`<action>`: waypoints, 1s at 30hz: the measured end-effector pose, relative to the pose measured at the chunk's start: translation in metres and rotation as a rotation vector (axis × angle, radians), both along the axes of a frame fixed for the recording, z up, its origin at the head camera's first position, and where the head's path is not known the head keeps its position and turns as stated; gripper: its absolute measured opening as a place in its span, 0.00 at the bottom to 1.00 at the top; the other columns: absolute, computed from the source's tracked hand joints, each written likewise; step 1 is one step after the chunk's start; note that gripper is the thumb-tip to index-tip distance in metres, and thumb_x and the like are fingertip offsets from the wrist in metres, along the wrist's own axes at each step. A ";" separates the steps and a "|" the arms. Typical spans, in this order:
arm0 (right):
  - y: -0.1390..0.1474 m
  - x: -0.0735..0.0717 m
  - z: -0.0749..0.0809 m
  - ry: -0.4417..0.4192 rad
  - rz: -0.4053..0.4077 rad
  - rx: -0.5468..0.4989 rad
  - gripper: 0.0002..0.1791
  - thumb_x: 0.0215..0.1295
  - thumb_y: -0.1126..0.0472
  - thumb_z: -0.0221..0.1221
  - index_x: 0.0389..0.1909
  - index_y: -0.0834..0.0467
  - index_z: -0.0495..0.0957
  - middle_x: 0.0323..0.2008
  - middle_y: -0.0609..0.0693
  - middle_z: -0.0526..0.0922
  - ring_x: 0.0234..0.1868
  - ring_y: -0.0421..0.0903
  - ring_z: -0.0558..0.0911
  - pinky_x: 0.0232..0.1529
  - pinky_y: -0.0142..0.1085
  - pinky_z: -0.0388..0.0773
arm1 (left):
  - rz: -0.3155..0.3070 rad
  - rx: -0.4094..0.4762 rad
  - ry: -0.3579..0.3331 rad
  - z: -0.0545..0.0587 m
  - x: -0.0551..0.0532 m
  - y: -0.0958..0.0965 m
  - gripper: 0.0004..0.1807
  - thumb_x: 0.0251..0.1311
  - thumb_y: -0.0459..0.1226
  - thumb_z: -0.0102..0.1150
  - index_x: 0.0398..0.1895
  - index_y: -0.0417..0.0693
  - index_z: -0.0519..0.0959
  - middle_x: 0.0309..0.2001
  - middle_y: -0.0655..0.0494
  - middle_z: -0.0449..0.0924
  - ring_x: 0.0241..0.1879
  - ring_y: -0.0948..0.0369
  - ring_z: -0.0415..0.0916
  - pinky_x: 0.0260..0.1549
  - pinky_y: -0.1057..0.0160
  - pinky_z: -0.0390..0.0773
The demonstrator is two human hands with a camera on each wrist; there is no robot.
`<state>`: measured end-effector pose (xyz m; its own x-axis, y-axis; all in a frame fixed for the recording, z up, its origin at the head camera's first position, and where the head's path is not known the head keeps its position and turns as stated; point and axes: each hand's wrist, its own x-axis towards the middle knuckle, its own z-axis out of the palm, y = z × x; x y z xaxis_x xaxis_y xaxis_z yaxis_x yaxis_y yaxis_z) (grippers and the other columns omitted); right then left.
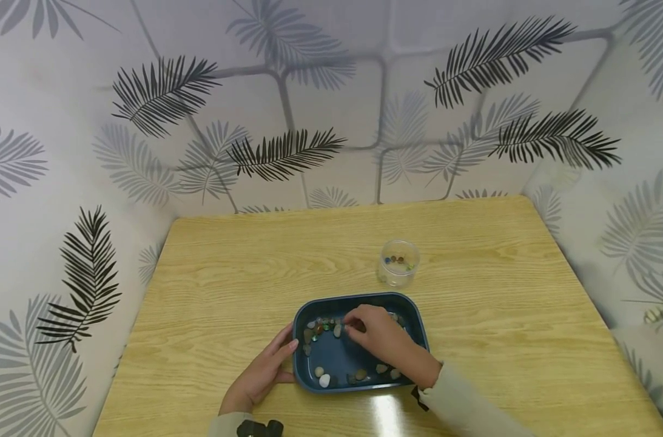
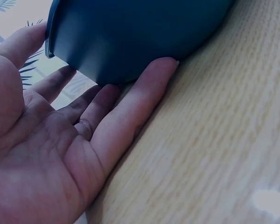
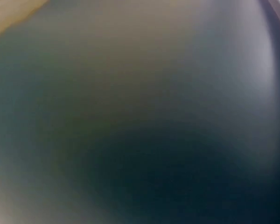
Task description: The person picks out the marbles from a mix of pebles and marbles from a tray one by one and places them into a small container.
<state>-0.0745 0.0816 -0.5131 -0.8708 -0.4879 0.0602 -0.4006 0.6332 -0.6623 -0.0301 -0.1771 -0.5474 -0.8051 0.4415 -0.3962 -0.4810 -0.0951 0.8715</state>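
Pebbles [image 1: 337, 331] are lying inside a dark blue tray [image 1: 336, 358], mostly hugging its sides, with small shiny beads [image 1: 326, 327] mixing in at the upper left and a white stone [image 1: 324, 380] sitting near the lower left corner. Right hand [image 1: 380, 334] is reaching over the tray, thumb and forefinger curling close together; can't tell if they're pinching anything, since the right wrist view is showing only blur. Imo a picking or placing step is going on, so the next move is probably calling for a light touch that isn't bumping the neighbors. Left hand [image 1: 262, 374] is apparently steadying things, fingers spreading against the tray's outer left side. Clear cup [image 1: 399, 278] holding colored bits [image 1: 393, 260] is standing just beyond, on the wooden surface [image 1: 227, 273].
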 end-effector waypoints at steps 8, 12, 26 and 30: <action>0.029 -0.002 0.008 0.008 -0.103 0.014 0.05 0.56 0.60 0.60 0.34 0.53 0.80 0.29 0.38 0.75 0.29 0.33 0.74 0.29 0.26 0.74 | -0.002 -0.005 0.004 0.000 0.000 -0.001 0.30 0.66 0.45 0.41 0.68 0.57 0.47 0.68 0.47 0.41 0.53 0.44 0.65 0.40 0.46 0.74; 0.040 -0.005 0.012 0.002 -0.151 0.024 0.05 0.55 0.60 0.60 0.34 0.53 0.80 0.29 0.38 0.76 0.29 0.33 0.74 0.30 0.27 0.74 | -0.002 -0.011 0.010 -0.002 0.000 -0.001 0.29 0.66 0.45 0.41 0.68 0.58 0.48 0.67 0.47 0.42 0.53 0.45 0.66 0.40 0.46 0.74; 0.078 -0.018 0.012 0.010 -0.174 -0.003 0.08 0.57 0.60 0.59 0.37 0.57 0.80 0.31 0.42 0.78 0.30 0.35 0.76 0.31 0.30 0.76 | 0.005 -0.004 -0.002 -0.003 -0.001 -0.001 0.29 0.66 0.45 0.41 0.68 0.58 0.47 0.68 0.47 0.41 0.52 0.45 0.66 0.40 0.45 0.74; 0.085 -0.027 0.016 0.036 -0.187 -0.003 0.07 0.57 0.60 0.59 0.35 0.57 0.80 0.30 0.43 0.79 0.30 0.36 0.76 0.32 0.32 0.76 | 0.004 -0.005 0.001 -0.003 -0.001 -0.001 0.30 0.65 0.44 0.41 0.68 0.57 0.47 0.68 0.47 0.41 0.52 0.45 0.66 0.40 0.46 0.74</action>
